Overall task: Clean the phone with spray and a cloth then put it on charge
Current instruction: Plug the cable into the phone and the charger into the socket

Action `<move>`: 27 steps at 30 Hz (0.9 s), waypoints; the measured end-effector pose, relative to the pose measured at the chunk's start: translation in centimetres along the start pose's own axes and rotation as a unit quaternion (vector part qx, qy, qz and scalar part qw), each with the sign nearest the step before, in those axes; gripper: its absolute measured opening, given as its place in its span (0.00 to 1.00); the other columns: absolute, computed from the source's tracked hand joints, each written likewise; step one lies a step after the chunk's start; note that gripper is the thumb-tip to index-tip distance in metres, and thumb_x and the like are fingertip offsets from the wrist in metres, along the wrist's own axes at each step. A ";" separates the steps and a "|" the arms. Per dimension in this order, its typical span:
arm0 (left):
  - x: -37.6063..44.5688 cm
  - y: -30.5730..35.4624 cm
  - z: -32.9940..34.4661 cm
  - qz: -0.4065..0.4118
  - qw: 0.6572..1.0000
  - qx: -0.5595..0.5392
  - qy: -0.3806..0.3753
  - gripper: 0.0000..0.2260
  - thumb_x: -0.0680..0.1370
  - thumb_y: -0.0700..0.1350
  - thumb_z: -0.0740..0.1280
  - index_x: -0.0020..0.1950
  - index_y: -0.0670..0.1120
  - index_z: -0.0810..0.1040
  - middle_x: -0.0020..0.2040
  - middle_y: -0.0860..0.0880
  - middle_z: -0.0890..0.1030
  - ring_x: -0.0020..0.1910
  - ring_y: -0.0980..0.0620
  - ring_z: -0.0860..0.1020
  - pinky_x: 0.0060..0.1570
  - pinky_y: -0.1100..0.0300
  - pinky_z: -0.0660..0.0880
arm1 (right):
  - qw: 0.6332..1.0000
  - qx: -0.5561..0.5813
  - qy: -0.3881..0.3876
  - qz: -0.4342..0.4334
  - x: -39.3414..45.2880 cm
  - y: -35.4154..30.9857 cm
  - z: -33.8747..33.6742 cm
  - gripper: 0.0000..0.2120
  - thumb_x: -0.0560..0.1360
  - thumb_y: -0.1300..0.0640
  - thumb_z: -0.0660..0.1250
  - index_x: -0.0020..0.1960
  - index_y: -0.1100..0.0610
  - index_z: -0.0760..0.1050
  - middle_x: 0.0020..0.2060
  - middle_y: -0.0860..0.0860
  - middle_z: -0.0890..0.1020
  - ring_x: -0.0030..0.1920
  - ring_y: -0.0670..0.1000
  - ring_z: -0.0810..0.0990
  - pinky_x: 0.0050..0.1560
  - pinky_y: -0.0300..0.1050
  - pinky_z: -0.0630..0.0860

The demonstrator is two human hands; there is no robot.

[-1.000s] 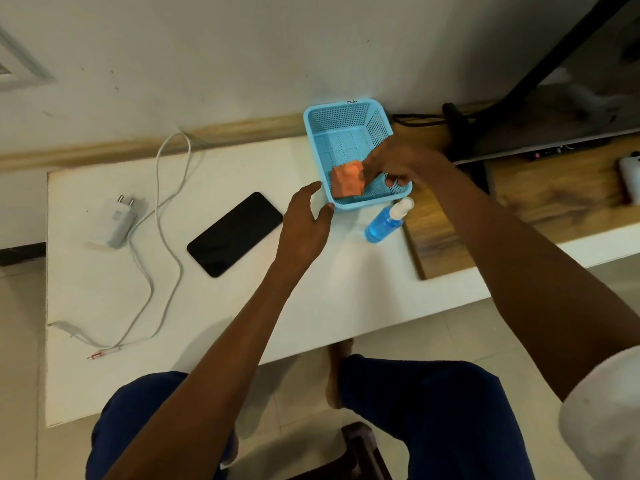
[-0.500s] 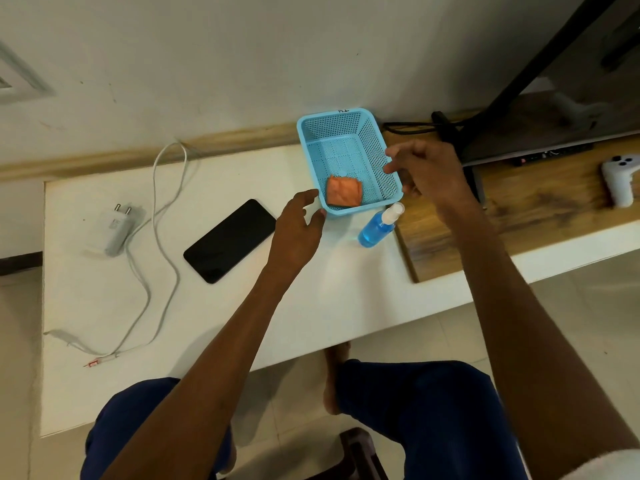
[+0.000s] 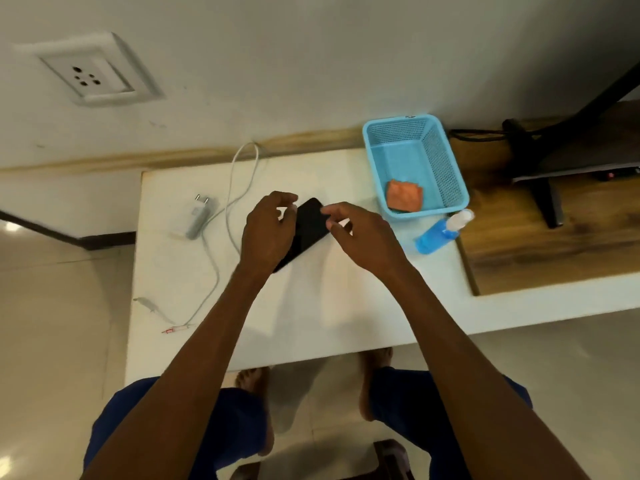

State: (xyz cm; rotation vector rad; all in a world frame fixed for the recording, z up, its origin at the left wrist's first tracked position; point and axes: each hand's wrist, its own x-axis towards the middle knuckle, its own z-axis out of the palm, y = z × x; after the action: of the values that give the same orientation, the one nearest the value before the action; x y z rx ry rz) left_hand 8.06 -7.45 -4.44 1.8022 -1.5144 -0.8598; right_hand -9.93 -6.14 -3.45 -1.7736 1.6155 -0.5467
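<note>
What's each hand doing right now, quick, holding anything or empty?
Left hand: open, fingers curled over the flat black phone, grip not yet clear.
Right hand: open, fingertips at the phone's edge, holding nothing.

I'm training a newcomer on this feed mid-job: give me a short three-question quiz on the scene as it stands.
1. True or false: the orange cloth lies inside the blue basket.
2. Where is the spray bottle? A) in the basket B) on its side on the white table, just in front of the basket C) in the right hand
3. Fill in: the charger adapter lies on the table, not plugged into the wall ____.

Key
1. True.
2. B.
3. Socket. Both the left hand and the right are at the phone; neither grip looks closed yet.
</note>
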 end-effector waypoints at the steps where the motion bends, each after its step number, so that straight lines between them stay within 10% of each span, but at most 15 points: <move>1: 0.0 -1.0 -1.0 -0.006 1.000 0.009 0.011 0.09 0.81 0.46 0.63 0.59 0.49 0.79 0.58 0.56 0.81 0.54 0.53 0.80 0.55 0.58 0.75 | 0.999 -0.036 -0.021 -0.019 0.6 0.3 0.9 0.17 0.80 0.53 0.66 0.68 0.48 0.74 0.57 0.46 0.82 0.53 0.48 0.79 0.57 0.50 0.76; 7: -1.4 -5.8 -6.3 0.017 0.997 0.056 0.057 0.09 0.81 0.46 0.64 0.60 0.48 0.80 0.57 0.55 0.81 0.50 0.51 0.79 0.50 0.61 0.74 | 0.986 -0.138 -0.063 -0.069 3.8 1.5 4.3 0.35 0.73 0.46 0.72 0.76 0.44 0.61 0.73 0.49 0.70 0.76 0.56 0.62 0.71 0.56 0.63; 14: -2.6 -10.7 -11.5 0.004 0.989 0.137 0.047 0.08 0.80 0.46 0.66 0.58 0.48 0.81 0.56 0.51 0.80 0.52 0.51 0.77 0.49 0.62 0.68 | 0.943 -0.241 -0.216 -0.074 5.4 1.6 7.1 0.51 0.71 0.41 0.72 0.79 0.38 0.38 0.80 0.41 0.43 0.79 0.56 0.35 0.74 0.67 0.34; 27: -4.7 -15.8 -18.4 -0.084 0.972 0.203 -0.082 0.07 0.78 0.49 0.69 0.54 0.50 0.81 0.52 0.51 0.76 0.49 0.54 0.74 0.47 0.62 0.68 | 0.938 -0.347 -0.020 -0.001 3.6 -4.2 10.4 0.51 0.68 0.25 0.65 0.79 0.52 0.51 0.66 0.58 0.72 0.60 0.62 0.74 0.60 0.60 0.67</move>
State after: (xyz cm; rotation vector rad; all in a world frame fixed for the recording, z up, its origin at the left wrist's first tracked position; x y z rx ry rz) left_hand 31.39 0.46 -5.77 2.2255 -1.7607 -0.8388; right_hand 0.78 -7.58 -8.06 -2.2528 1.9207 0.0926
